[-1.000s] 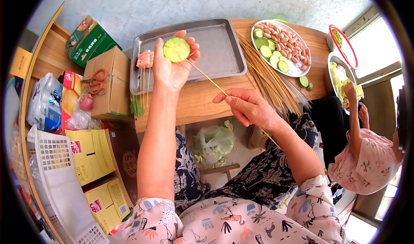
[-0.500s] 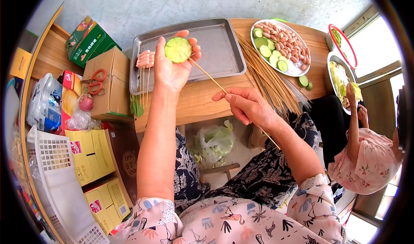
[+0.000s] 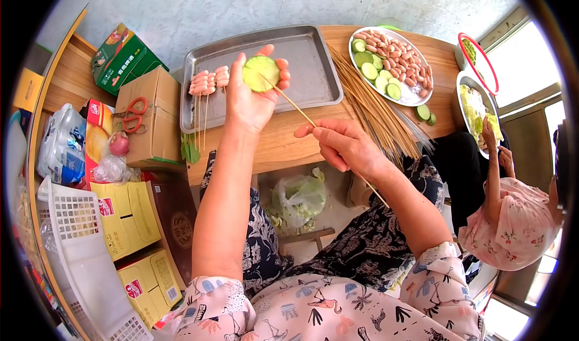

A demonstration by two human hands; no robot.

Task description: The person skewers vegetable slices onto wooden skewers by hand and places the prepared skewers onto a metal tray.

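A round, pale green cucumber slice (image 3: 258, 75) lies in my left hand (image 3: 246, 107), its fingers curled around the edge. My right hand (image 3: 350, 145) pinches a thin bamboo skewer (image 3: 295, 106). The skewer's tip meets the face of the slice near its middle; how deep it goes I cannot tell. Below both hands, the metal tray (image 3: 307, 69) holds pink sausage pieces (image 3: 202, 83) on skewers at its left side. A fanned pile of bamboo skewers (image 3: 374, 112) lies on the table right of the tray.
An oval plate (image 3: 412, 101) bears cucumber slices and small sausages. Cut cucumber ends (image 3: 423, 112) rest beside it. At the right, another person (image 3: 512, 220) handles leafy vegetables in a bowl (image 3: 463, 82). Cartons (image 3: 148, 115) and a white basket (image 3: 84, 262) stand left; a plastic bag (image 3: 300, 196) hangs below the table.
My left hand has shifted right with the slice, turning it a little and uncovering more sausage pieces on the tray. My right hand has barely moved.
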